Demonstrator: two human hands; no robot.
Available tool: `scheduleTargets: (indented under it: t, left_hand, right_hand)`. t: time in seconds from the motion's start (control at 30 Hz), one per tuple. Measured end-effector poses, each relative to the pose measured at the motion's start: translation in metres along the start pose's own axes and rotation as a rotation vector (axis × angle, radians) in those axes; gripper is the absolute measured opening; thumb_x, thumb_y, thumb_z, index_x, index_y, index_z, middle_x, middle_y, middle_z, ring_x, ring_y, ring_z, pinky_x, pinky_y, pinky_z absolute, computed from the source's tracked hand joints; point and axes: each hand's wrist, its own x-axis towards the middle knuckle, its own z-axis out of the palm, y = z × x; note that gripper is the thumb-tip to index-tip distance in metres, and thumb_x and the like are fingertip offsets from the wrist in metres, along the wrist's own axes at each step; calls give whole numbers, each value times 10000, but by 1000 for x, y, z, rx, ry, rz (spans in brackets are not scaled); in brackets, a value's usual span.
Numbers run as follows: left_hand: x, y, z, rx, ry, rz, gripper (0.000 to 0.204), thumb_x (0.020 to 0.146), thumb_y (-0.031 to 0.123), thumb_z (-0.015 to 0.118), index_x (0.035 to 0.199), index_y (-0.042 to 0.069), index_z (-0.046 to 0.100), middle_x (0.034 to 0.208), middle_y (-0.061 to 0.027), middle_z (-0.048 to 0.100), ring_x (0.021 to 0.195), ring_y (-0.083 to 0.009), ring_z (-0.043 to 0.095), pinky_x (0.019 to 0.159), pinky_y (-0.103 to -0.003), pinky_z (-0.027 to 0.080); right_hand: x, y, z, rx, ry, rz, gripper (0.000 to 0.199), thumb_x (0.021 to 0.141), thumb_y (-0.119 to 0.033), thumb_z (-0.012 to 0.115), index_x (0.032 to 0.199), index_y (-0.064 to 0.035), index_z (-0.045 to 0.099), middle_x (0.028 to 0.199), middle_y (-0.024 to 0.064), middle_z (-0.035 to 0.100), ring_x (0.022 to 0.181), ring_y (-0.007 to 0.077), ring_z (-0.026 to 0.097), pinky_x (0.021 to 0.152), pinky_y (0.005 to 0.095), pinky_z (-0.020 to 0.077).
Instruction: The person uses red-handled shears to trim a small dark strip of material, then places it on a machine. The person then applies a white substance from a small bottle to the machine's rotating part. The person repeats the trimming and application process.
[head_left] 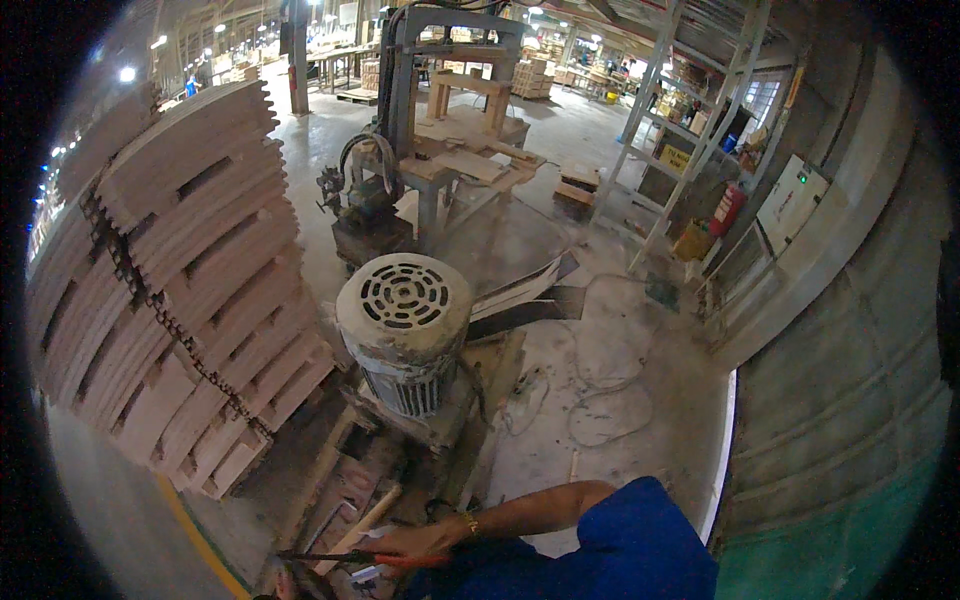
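Note:
My right hand [412, 544], at the end of a bare forearm with a blue sleeve, is closed around a hand tool with an orange-red grip and a dark, long shaft [325, 556]. The tool points left, low in the view; its exact kind does not show. At its far end, by the lower edge, a dim shape [285, 582] may be part of my left hand, but its fingers cannot be made out. Just above my right hand lies a wooden stick [365, 528] on a cluttered, dusty machine base. A large dusty electric motor [405, 330] with a slotted round cover stands upright beyond.
Tall stacks of notched, curved wooden pieces [215, 250] rise at the left. Behind the motor stands a machine with a wooden worktable [470, 165]. A ladder [660, 150], a red fire extinguisher [728, 208] and an electrical cabinet [790, 205] line the right side.

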Motion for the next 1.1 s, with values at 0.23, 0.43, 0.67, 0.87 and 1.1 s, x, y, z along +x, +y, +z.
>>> scheduleTargets:
  t: [0.23, 0.43, 0.67, 0.87, 1.1]
  left_hand:
    - [-16, 34, 52, 483, 318, 288, 201, 844, 169, 543, 914, -12, 595, 905, -163, 574, 785, -232, 530, 674, -362, 459]
    - [-12, 7, 61, 407, 261, 229, 235, 845, 229, 539, 888, 11, 615, 836, -140, 587, 667, -231, 526, 624, -368, 429]
    - [-13, 12, 50, 6, 300, 135, 177, 727, 77, 537, 855, -33, 592, 785, -59, 578, 741, -137, 546, 695, -257, 441]
    - [-10, 21, 41, 231, 195, -46, 204, 740, 70, 603, 921, -24, 591, 868, -65, 589, 782, -136, 552, 707, -262, 452]
    - [-22, 33, 38, -167, 329, -60, 86, 777, -2, 579, 856, -37, 580, 804, -101, 595, 723, -176, 594, 657, -288, 526]
  right_hand:
    - [4, -4, 4, 126, 68, 219, 506, 839, -197, 528, 1290, -94, 320, 714, 3, 468, 618, 99, 427, 517, 238, 353]
    - [29, -20, 12, 60, 501, 108, 420, 849, -99, 505, 1248, -87, 376, 633, -4, 457, 555, 51, 404, 460, 195, 312]
    - [38, -21, -23, 158, 240, 292, 406, 800, -127, 528, 1180, -17, 435, 787, 46, 521, 688, 112, 491, 585, 258, 419]
    - [41, -42, -49, -257, 344, 196, 471, 691, -69, 688, 1126, -43, 507, 889, 64, 561, 810, 145, 537, 701, 274, 460]
    - [30, -41, -47, 4, 483, 75, 511, 771, -56, 592, 1239, -39, 387, 951, 50, 544, 889, 105, 515, 803, 235, 427]
